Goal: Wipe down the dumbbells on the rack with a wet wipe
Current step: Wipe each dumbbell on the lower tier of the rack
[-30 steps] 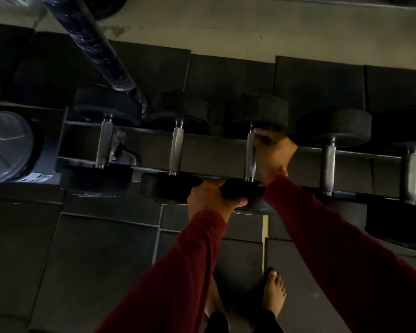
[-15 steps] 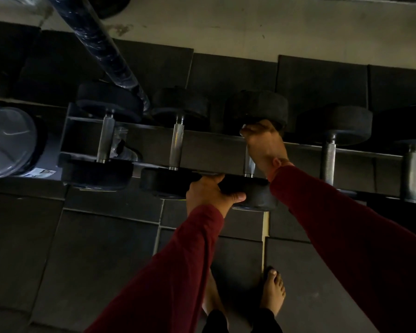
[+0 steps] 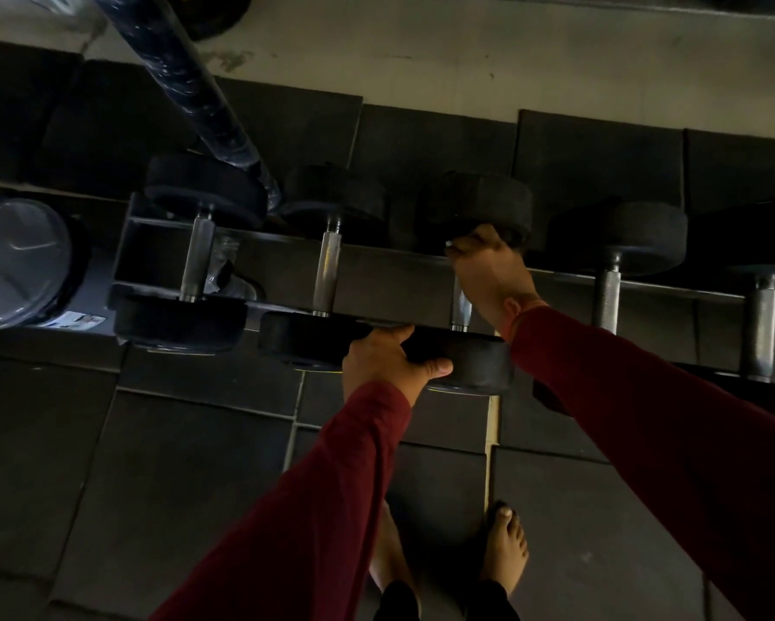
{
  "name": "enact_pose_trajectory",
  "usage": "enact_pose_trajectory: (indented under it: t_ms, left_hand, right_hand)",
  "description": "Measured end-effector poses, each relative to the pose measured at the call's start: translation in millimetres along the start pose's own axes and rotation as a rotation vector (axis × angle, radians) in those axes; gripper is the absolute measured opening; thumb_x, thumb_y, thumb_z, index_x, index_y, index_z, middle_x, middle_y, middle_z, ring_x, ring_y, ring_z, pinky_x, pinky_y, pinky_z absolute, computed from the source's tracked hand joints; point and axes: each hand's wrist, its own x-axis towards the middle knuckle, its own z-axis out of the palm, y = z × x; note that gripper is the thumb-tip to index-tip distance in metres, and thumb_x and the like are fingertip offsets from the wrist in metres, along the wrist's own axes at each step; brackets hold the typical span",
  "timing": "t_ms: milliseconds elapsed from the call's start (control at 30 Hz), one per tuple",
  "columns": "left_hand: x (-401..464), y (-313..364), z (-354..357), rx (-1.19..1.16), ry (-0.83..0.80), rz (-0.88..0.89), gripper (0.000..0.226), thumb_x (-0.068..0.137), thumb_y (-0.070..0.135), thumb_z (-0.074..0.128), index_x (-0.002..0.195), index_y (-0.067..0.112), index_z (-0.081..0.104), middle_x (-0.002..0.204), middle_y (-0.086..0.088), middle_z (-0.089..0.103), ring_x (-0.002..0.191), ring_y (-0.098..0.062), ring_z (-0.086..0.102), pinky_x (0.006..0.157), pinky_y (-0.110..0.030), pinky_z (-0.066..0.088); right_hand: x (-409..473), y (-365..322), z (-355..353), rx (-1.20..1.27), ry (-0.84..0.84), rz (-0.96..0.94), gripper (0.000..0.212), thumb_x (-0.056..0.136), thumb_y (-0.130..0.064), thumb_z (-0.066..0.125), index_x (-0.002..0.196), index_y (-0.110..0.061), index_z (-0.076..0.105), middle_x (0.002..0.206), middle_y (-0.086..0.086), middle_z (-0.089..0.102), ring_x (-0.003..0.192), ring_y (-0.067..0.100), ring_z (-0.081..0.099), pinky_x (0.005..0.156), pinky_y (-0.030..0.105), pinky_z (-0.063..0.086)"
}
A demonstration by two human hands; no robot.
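Several black-headed dumbbells with steel handles lie side by side on a dark rack [image 3: 376, 280]. My left hand [image 3: 390, 360] grips the near head of the third dumbbell [image 3: 479, 365], thumb on its front face. My right hand [image 3: 488, 275] reaches along that dumbbell's handle [image 3: 461, 311] to the inner face of its far head [image 3: 479, 199]. A small white bit of the wet wipe [image 3: 449, 249] shows at my right fingertips; the rest is hidden under the hand.
Neighbouring dumbbells sit left [image 3: 327, 271] and right [image 3: 607, 298] of the held one. A dark padded bar [image 3: 184, 69] slants over the rack's far left. A round clear-lidded object [image 3: 14, 262] stands left of the rack. My bare feet [image 3: 504, 544] are on the dark floor mats.
My right hand has slid away from me along the third dumbbell's handle, from its middle up to the far head. My left hand has stayed on the near head.
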Motion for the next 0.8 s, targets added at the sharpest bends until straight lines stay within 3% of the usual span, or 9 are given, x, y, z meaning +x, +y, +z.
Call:
enact_pose_trajectory:
  t_ms: [100,200,300,367,433,567,667,733,800]
  left_hand:
    - [0.9,-1.3,0.7,-0.016,0.001,-0.009,0.083,0.06,0.06,0.086,0.133,0.03,0.061,0.124,0.004,0.068,0.114,-0.013,0.063,0.101,-0.028,0.048]
    - [0.8,-2.4,1.9,-0.029,0.012,-0.009,0.082,0.058,0.06,0.087,0.131,0.03,0.062,0.122,0.004,0.069,0.112,-0.012,0.064,0.101,-0.028,0.049]
    - [1.0,-3.0,2.6,-0.042,0.016,-0.019,0.082,0.058,0.06,0.087,0.131,0.03,0.063,0.122,0.004,0.069,0.113,-0.013,0.064,0.101,-0.029,0.049]
    - [1.0,-3.0,3.2,-0.039,0.015,-0.013,0.083,0.058,0.06,0.087,0.131,0.03,0.063,0.122,0.004,0.069,0.113,-0.014,0.064,0.102,-0.033,0.049]
    - [0.9,-3.3,3.2,-0.039,0.014,-0.011,0.083,0.058,0.06,0.087,0.131,0.03,0.063,0.122,0.003,0.069,0.113,-0.014,0.064,0.102,-0.034,0.05]
    - [1.6,-4.2,3.8,-0.065,0.011,-0.019,0.084,0.056,0.058,0.089,0.131,0.029,0.063,0.122,0.003,0.069,0.111,-0.014,0.064,0.101,-0.034,0.05]
    - [1.2,-3.2,4.2,-0.077,0.013,-0.023,0.083,0.057,0.056,0.09,0.13,0.028,0.063,0.122,0.003,0.069,0.111,-0.013,0.064,0.101,-0.034,0.05]
    - [1.2,-2.5,3.8,-0.076,0.015,-0.016,0.082,0.057,0.055,0.09,0.13,0.028,0.064,0.123,0.003,0.069,0.112,-0.014,0.064,0.102,-0.034,0.05]
    - [1.4,-2.0,3.4,-0.072,0.015,-0.013,0.082,0.057,0.054,0.09,0.13,0.027,0.064,0.123,0.003,0.069,0.113,-0.014,0.064,0.102,-0.034,0.05]
  right_hand:
    - [-4.5,4.1,1.5,0.117,0.068,0.042,0.038,0.094,-0.004,0.051,0.128,-0.013,0.063,0.13,0.01,0.061,0.124,0.035,0.051,0.093,0.043,0.053]
    - [-19.3,3.7,6.0,0.518,0.284,0.44,0.025,0.095,-0.011,0.057,0.113,-0.015,0.073,0.111,0.013,0.071,0.101,0.031,0.067,0.086,0.026,0.048]
    - [-17.5,5.3,10.2,0.859,0.213,0.778,0.021,0.09,-0.022,0.065,0.106,-0.019,0.077,0.111,0.008,0.072,0.108,0.028,0.066,0.093,0.026,0.047]
    - [-13.5,10.5,4.8,0.998,0.121,0.9,0.02,0.087,-0.027,0.068,0.105,-0.022,0.077,0.11,0.003,0.073,0.109,0.022,0.065,0.093,0.023,0.049]
    - [-12.2,17.0,3.4,0.996,0.022,0.852,0.019,0.087,-0.029,0.068,0.103,-0.023,0.077,0.107,0.002,0.074,0.107,0.019,0.065,0.091,0.022,0.049]
    - [-17.4,23.7,9.3,0.999,-0.114,0.799,0.01,0.079,-0.026,0.073,0.078,-0.017,0.074,0.091,0.002,0.076,0.094,0.019,0.071,0.088,0.036,0.058]
    - [-33.4,21.8,9.2,1.041,-0.299,0.749,0.007,0.085,-0.017,0.068,0.079,-0.02,0.066,0.097,0.002,0.071,0.091,0.012,0.069,0.074,0.02,0.057]
    - [-42.4,22.1,15.1,0.97,-0.279,0.748,0.012,0.083,-0.026,0.073,0.074,-0.021,0.068,0.085,-0.006,0.07,0.08,-0.002,0.069,0.065,0.01,0.051]
    - [-49.0,19.6,18.1,0.906,-0.234,0.742,0.013,0.076,-0.034,0.078,0.08,-0.022,0.075,0.085,-0.01,0.073,0.081,-0.003,0.067,0.071,0.009,0.049]
